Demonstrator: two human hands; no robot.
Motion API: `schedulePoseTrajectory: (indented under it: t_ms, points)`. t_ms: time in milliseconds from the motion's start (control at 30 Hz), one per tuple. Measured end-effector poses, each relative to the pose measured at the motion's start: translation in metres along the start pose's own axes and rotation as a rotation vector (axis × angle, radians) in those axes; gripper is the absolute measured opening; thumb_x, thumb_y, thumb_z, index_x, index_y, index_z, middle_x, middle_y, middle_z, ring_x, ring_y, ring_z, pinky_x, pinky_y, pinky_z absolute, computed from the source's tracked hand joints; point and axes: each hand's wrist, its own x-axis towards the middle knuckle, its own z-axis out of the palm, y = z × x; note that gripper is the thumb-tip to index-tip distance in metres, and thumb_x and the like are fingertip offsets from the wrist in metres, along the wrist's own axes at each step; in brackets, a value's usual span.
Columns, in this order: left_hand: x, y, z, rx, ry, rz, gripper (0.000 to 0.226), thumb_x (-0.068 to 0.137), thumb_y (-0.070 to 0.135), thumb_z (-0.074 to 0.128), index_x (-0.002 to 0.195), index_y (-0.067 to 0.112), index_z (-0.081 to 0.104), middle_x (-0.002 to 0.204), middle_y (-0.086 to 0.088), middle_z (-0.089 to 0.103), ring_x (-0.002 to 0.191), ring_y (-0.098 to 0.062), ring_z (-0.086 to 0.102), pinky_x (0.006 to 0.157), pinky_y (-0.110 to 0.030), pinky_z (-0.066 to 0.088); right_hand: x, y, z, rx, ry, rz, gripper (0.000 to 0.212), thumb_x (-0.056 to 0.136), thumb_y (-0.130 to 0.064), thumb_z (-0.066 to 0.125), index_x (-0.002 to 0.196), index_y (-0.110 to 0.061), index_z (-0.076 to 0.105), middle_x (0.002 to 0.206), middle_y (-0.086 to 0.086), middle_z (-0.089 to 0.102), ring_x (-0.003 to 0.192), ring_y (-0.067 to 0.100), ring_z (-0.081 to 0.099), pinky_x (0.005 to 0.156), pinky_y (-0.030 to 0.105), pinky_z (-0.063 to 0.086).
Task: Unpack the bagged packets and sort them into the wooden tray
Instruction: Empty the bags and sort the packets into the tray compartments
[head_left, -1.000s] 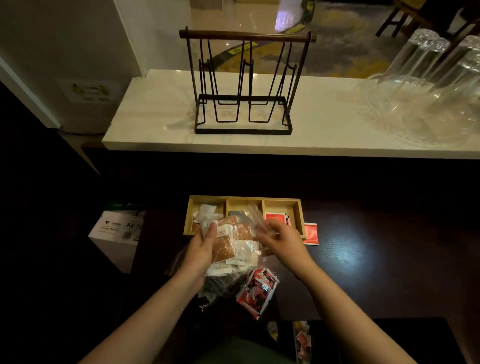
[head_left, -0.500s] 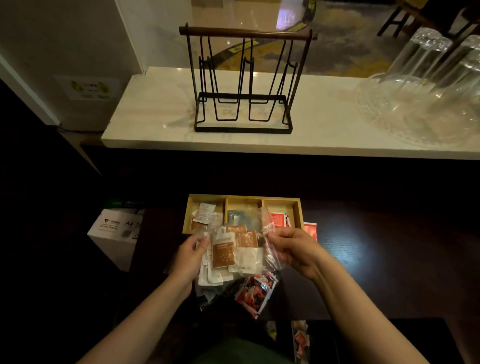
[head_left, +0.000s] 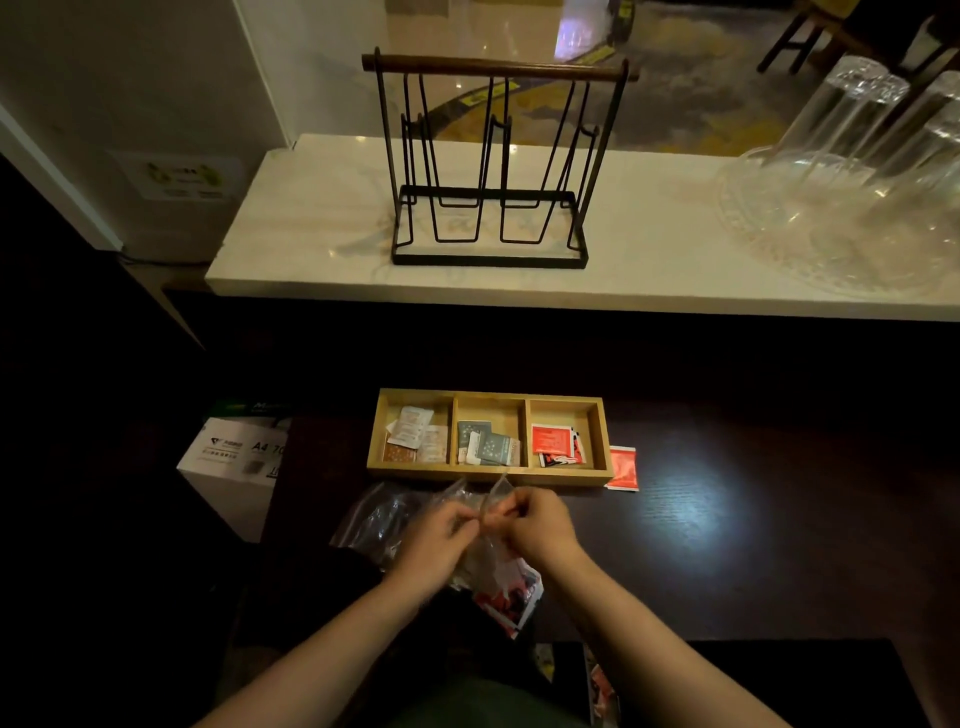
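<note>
A clear crinkled plastic bag (head_left: 483, 506) is pinched between the left hand (head_left: 441, 540) and the right hand (head_left: 537, 527), whose fingertips meet just in front of the near rim of the long three-compartment wooden tray (head_left: 488, 475). Both hands are closed on the film; what the bag contains cannot be told.

The tray lies on the dark wooden desk (head_left: 727, 519). White and brown packets (head_left: 415, 439) are held in its left compartment, grey-blue packets (head_left: 488, 444) in the middle one, and red packets (head_left: 556, 444) in the right one. A single red packet (head_left: 622, 467) lies on the desk, touching the tray's right end.

Further clear bags (head_left: 374, 519) are spread on the desk to the left of the hands, and a bag of red-and-white packets (head_left: 511, 597) lies beneath the wrists.

Beyond the desk, a black wire rack with a wooden bar (head_left: 493, 166) and upturned clear glasses (head_left: 862, 156) stand on a pale marble counter (head_left: 311, 249).
</note>
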Motion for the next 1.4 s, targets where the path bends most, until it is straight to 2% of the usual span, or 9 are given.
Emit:
schedulePoseTrajectory:
  t_ms: [100, 267, 433, 600, 733, 900, 1100, 1267, 1400]
  points:
    - [0.001, 0.010, 0.005, -0.073, 0.030, -0.004, 0.015, 0.094, 0.025, 0.053, 0.079, 0.026, 0.059, 0.080, 0.008, 0.060, 0.077, -0.008, 0.059, 0.057, -0.007, 0.040, -0.001, -0.003, 0.005, -0.070, 0.074, -0.061, 0.016, 0.082, -0.011, 0.066, 0.069, -0.019, 0.060, 0.073, -0.002, 0.064, 0.075, 0.016, 0.065, 0.072, 0.034, 0.055]
    - [0.006, 0.020, 0.011, -0.238, 0.124, -0.096, 0.009, 0.092, 0.024, 0.056, 0.090, 0.015, 0.055, 0.094, -0.009, 0.064, 0.077, -0.015, 0.064, 0.048, -0.015, 0.048, -0.001, -0.005, 0.007, -0.188, 0.027, -0.142, 0.021, 0.080, -0.017, 0.069, 0.064, -0.023, 0.056, 0.066, -0.007, 0.060, 0.063, 0.004, 0.057, 0.058, 0.017, 0.047]
    - [0.006, 0.021, 0.006, -0.365, 0.099, -0.149, 0.012, 0.093, 0.020, 0.056, 0.089, 0.009, 0.060, 0.085, -0.011, 0.069, 0.072, -0.021, 0.072, 0.057, -0.028, 0.059, 0.002, -0.001, 0.001, -0.038, -0.053, -0.062, 0.012, 0.083, -0.023, 0.068, 0.071, -0.021, 0.066, 0.072, -0.004, 0.066, 0.071, 0.009, 0.063, 0.069, 0.027, 0.055]
    - [0.012, 0.020, 0.005, -0.324, 0.059, -0.193, 0.017, 0.090, 0.023, 0.060, 0.087, 0.007, 0.065, 0.088, -0.015, 0.071, 0.079, -0.026, 0.072, 0.065, -0.037, 0.060, 0.001, -0.003, -0.005, 0.095, -0.136, 0.017, 0.011, 0.086, -0.012, 0.065, 0.091, -0.004, 0.069, 0.074, 0.002, 0.069, 0.064, 0.009, 0.067, 0.063, 0.023, 0.057]
    - [0.015, 0.023, 0.004, -0.257, 0.065, -0.166, 0.017, 0.090, 0.019, 0.060, 0.082, 0.005, 0.066, 0.078, -0.010, 0.065, 0.073, -0.021, 0.065, 0.060, -0.030, 0.058, 0.000, -0.005, -0.011, 0.154, -0.180, 0.030, 0.012, 0.086, -0.009, 0.065, 0.092, 0.000, 0.068, 0.077, 0.007, 0.070, 0.065, 0.012, 0.069, 0.058, 0.020, 0.055]
    - [0.016, 0.024, 0.004, -0.255, 0.056, -0.170, 0.016, 0.090, 0.016, 0.060, 0.088, 0.003, 0.068, 0.089, -0.018, 0.070, 0.077, -0.022, 0.069, 0.056, -0.023, 0.056, 0.003, 0.001, -0.007, 0.184, -0.091, -0.005, 0.010, 0.084, -0.012, 0.068, 0.091, -0.009, 0.062, 0.082, 0.005, 0.068, 0.070, 0.013, 0.068, 0.061, 0.023, 0.056]
    - [0.011, 0.025, 0.003, -0.264, -0.031, -0.200, 0.012, 0.091, 0.005, 0.055, 0.088, 0.005, 0.067, 0.076, -0.008, 0.066, 0.064, -0.011, 0.065, 0.046, -0.014, 0.049, 0.007, 0.006, -0.011, 0.164, -0.076, -0.007, 0.012, 0.080, -0.010, 0.070, 0.087, -0.014, 0.062, 0.085, 0.002, 0.066, 0.076, 0.013, 0.066, 0.059, 0.018, 0.051]
    - [0.016, 0.023, 0.002, -0.211, -0.034, -0.227, 0.014, 0.088, 0.019, 0.064, 0.095, 0.008, 0.071, 0.076, -0.001, 0.067, 0.070, -0.010, 0.063, 0.054, -0.018, 0.050, 0.002, 0.004, -0.006, 0.047, -0.050, -0.093, 0.032, 0.072, -0.012, 0.078, 0.095, -0.019, 0.058, 0.090, -0.001, 0.065, 0.081, 0.009, 0.062, 0.066, 0.018, 0.051]
    - [0.018, 0.022, 0.005, -0.215, -0.041, -0.239, 0.013, 0.084, 0.028, 0.068, 0.080, 0.016, 0.073, 0.066, 0.003, 0.066, 0.066, -0.010, 0.061, 0.055, -0.020, 0.046, -0.003, 0.003, -0.001, -0.058, -0.010, -0.166, 0.047, 0.067, -0.016, 0.082, 0.103, -0.023, 0.053, 0.092, -0.011, 0.059, 0.080, 0.001, 0.056, 0.064, 0.011, 0.043]
